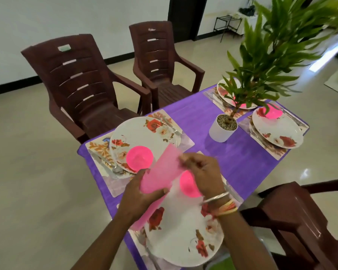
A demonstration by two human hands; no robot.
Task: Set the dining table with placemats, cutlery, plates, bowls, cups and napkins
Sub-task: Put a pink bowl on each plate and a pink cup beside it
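Lying nearest on the purple-covered surface [213, 121]: one white plate with red flowers [183, 236], set on a mat that barely shows under it, with a pink bowl [187, 185] at its far side, partly hidden by the hands. Above this plate: one pink napkin [160, 172], held in the air and slanting up and away. The left hand [142, 193] grips its lower part, thumb on top and fingers curled beneath. The right hand [202, 172], bangles and threads on the wrist, pinches the upper edge; its fingertips are blurred. Next, to the left: a floral placemat [98, 148] carrying a second flowered plate [141, 133] with a second pink bowl [139, 157] on its near side, a spoon [115, 168] on the mat at the plate's near-left edge, and a fork [173, 127] at its far-right edge. Mid-surface: a white pot [220, 131] topped with pebbles, holding a leafy green plant [271, 55]. Beyond it, on the right: a third plate [275, 131] on its mat with a pink bowl [273, 113]. Farthest: a fourth plate [222, 90], half screened by leaves. Two brown plastic chairs [76, 84] stand at the left side, and a third [300, 211] at the near right.
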